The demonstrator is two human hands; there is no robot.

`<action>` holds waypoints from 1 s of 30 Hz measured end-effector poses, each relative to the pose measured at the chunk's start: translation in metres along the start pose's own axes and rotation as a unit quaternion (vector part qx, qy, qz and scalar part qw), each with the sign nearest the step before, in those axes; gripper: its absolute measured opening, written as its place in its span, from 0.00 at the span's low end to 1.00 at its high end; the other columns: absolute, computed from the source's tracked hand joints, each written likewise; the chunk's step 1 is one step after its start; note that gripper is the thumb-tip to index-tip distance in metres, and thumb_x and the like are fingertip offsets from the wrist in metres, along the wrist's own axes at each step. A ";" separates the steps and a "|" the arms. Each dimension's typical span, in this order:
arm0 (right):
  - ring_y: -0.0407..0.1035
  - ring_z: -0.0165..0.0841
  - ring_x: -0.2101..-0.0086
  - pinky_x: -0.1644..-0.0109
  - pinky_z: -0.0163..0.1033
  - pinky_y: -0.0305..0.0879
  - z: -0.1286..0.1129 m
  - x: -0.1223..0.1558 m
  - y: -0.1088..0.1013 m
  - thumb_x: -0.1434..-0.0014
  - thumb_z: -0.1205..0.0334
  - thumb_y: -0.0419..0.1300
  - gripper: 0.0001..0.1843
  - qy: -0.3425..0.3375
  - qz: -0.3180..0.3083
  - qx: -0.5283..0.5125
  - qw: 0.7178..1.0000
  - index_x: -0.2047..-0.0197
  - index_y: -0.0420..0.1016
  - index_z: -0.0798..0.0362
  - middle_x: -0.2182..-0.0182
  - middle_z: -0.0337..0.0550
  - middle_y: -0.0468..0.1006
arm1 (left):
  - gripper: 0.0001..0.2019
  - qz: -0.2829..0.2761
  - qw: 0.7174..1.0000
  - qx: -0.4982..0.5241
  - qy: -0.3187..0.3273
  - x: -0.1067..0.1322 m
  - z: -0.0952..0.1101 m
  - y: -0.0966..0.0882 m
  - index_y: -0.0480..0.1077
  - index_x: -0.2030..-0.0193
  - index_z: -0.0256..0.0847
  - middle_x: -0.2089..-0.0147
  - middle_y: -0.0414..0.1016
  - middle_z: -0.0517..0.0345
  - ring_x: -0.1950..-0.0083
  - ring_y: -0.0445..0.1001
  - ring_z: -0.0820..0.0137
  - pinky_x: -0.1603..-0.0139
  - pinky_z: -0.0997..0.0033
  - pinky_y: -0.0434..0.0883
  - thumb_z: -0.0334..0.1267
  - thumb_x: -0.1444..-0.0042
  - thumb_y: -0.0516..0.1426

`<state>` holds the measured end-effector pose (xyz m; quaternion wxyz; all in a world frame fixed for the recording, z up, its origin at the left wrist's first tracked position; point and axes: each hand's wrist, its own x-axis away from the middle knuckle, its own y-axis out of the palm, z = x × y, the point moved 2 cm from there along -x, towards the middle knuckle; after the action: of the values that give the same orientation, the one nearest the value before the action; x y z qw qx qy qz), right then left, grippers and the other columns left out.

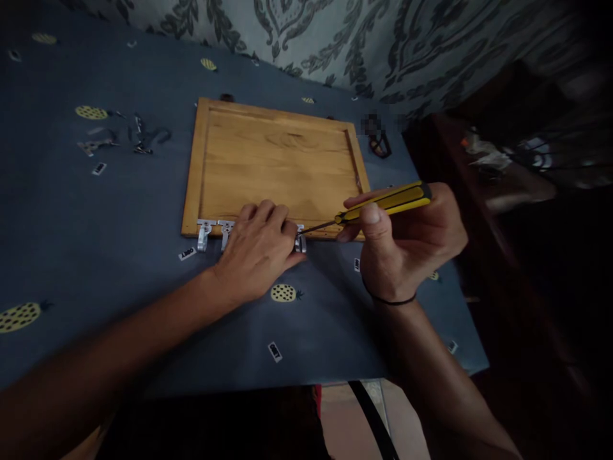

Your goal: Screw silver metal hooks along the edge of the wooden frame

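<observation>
A wooden panel (278,160) lies flat on a blue cloth. Along its near edge sits a silver metal hook rail (211,231), partly hidden. My left hand (258,246) rests curled over the rail's middle and presses it down against the panel edge. A yellow and black screwdriver (387,201) is gripped in my right hand (407,246), fingers wrapped round the handle. Its thin shaft points left, and the tip meets the rail beside my left fingertips.
The blue cloth with pineapple prints (71,243) covers the table. Small metal parts (119,140) lie at the far left. Dark eyeglasses (380,145) sit past the panel's right corner. A patterned curtain (383,45) hangs behind. A dark shelf (502,166) stands to the right.
</observation>
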<state>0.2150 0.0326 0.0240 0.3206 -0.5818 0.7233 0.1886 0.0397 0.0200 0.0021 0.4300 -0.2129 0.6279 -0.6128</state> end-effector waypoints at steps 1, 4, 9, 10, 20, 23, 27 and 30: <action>0.72 0.25 0.81 0.82 0.32 0.66 0.001 0.000 0.000 0.37 0.49 0.75 0.15 0.000 0.005 0.002 1.000 0.63 0.75 0.47 0.68 0.31 0.85 | 0.17 0.002 1.000 0.001 0.000 0.000 0.000 0.000 0.81 0.52 0.33 0.53 0.80 0.43 0.45 0.75 0.50 0.47 0.54 0.69 0.48 0.34 0.68; 0.71 0.25 0.82 0.82 0.32 0.65 0.004 -0.001 0.000 0.37 0.49 0.75 0.17 0.001 0.007 0.003 1.000 0.64 0.74 0.47 0.71 0.30 0.83 | 0.17 0.007 1.000 0.001 0.004 0.001 0.000 0.001 0.81 0.52 0.33 0.52 0.80 0.43 0.46 0.75 0.51 0.47 0.54 0.69 0.48 0.33 0.68; 0.73 0.25 0.80 0.80 0.33 0.69 0.007 0.001 0.000 0.35 0.48 0.72 0.13 0.011 -0.016 0.000 1.000 0.61 0.77 0.46 0.65 0.32 0.86 | 0.17 0.002 1.000 0.002 0.008 0.001 0.000 0.000 0.81 0.51 0.33 0.52 0.80 0.43 0.46 0.75 0.51 0.47 0.55 0.69 0.48 0.33 0.67; 0.73 0.26 0.80 0.80 0.33 0.69 0.007 0.001 0.001 0.35 0.48 0.72 0.13 0.012 -0.020 0.002 1.000 0.61 0.77 0.46 0.65 0.32 0.87 | 0.17 0.001 1.000 0.001 0.006 0.000 0.000 0.000 0.81 0.50 0.33 0.52 0.80 0.43 0.46 0.75 0.51 0.47 0.55 0.69 0.48 0.33 0.68; 0.69 0.26 0.81 0.80 0.37 0.63 0.000 0.002 0.001 0.34 0.50 0.72 0.12 -0.027 0.003 0.018 0.999 0.62 0.75 0.45 0.67 0.34 0.84 | 0.17 0.002 1.000 0.006 -0.001 0.001 0.000 0.000 0.81 0.51 0.32 0.51 0.80 0.41 0.45 0.75 0.50 0.45 0.53 0.70 0.47 0.33 0.68; 0.68 0.27 0.82 0.81 0.37 0.61 0.000 0.001 0.000 0.34 0.48 0.72 0.14 -0.028 0.001 0.041 0.999 0.63 0.74 0.45 0.69 0.35 0.83 | 0.16 -0.005 1.000 0.004 -0.001 0.001 0.001 -0.001 0.81 0.51 0.33 0.51 0.81 0.41 0.44 0.76 0.50 0.45 0.53 0.70 0.47 0.33 0.67; 0.69 0.27 0.82 0.83 0.36 0.61 -0.001 0.001 0.000 0.34 0.45 0.71 0.16 -0.033 0.005 0.063 0.997 0.64 0.73 0.45 0.69 0.35 0.83 | 0.16 0.000 1.000 0.001 -0.001 0.001 0.001 0.000 0.81 0.51 0.33 0.51 0.81 0.41 0.44 0.76 0.50 0.46 0.54 0.70 0.47 0.33 0.68; 0.72 0.26 0.82 0.82 0.34 0.63 -0.003 0.002 0.000 0.33 0.50 0.72 0.13 -0.044 -0.010 0.045 0.998 0.62 0.75 0.45 0.68 0.34 0.84 | 0.16 0.009 1.000 -0.002 0.004 0.001 0.001 0.001 0.81 0.52 0.33 0.52 0.80 0.42 0.45 0.76 0.50 0.46 0.54 0.69 0.47 0.33 0.68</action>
<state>0.2138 0.0293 0.0249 0.3801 -0.5646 0.7107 0.1780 0.0398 0.0189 0.0003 0.4328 -0.2054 0.6328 -0.6083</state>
